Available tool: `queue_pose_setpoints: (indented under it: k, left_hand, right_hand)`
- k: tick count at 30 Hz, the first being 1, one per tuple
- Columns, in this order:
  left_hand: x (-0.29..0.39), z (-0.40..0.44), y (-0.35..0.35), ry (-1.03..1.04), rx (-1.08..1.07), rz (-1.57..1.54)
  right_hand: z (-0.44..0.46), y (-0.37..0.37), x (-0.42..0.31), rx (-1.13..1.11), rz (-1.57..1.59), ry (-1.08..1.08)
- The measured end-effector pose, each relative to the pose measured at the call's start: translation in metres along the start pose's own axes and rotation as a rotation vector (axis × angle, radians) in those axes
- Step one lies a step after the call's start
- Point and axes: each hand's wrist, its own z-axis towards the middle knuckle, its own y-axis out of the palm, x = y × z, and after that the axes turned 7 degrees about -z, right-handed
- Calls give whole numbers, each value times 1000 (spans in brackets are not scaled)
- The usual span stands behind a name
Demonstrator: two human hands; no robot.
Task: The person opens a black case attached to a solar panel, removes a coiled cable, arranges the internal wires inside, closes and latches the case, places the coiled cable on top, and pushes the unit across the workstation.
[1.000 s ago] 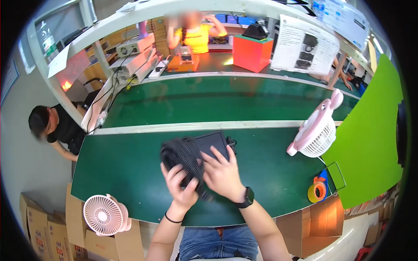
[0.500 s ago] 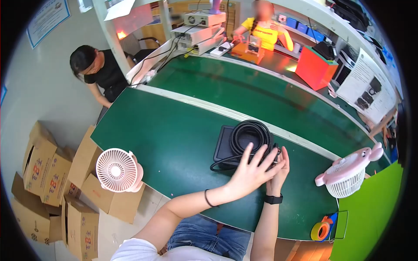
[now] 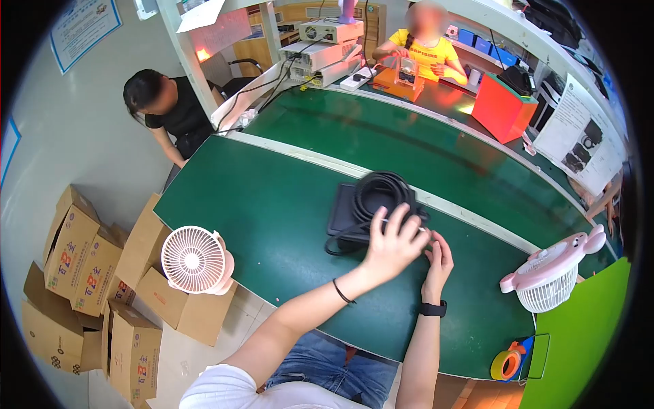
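Note:
A coiled black ribbed cable lies on a flat black box-like object on the green table, close to the white divider strip. My left hand, fingers spread, reaches over the coil's lower right side and touches or nearly touches it. Just right of it is my right hand, fingers apart and slightly curved, beside the cable's end. The small parts between the two hands are partly hidden and blurred.
A pink fan stands at the table's left edge, another pink fan at the right, near tape rolls. Cardboard boxes are at lower left. One person sits at left, another across the table.
The view has swung left. The coil, earlier in my left hand, now rests on the black object. My left hand has opened and moved right across the coil; my right hand has left the black object's top.

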Motion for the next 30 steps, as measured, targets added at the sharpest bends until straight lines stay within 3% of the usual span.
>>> queue_pose_setpoints:
  k: [5, 10, 15, 30]
  left_hand:
    - [-73, 4, 2, -51, -17, 116]
    - [-151, 5, -20, -39, -84, 151]
    - [-212, 4, -25, -154, -105, 292]
    - [-328, -17, -38, -409, -227, 584]
  right_hand:
    - [5, -1, -1, 11, -1, 119]
    - [8, 4, -1, -32, -130, 107]
    - [5, 7, -2, -46, -207, 93]
    - [5, 7, -1, -46, -240, 97]
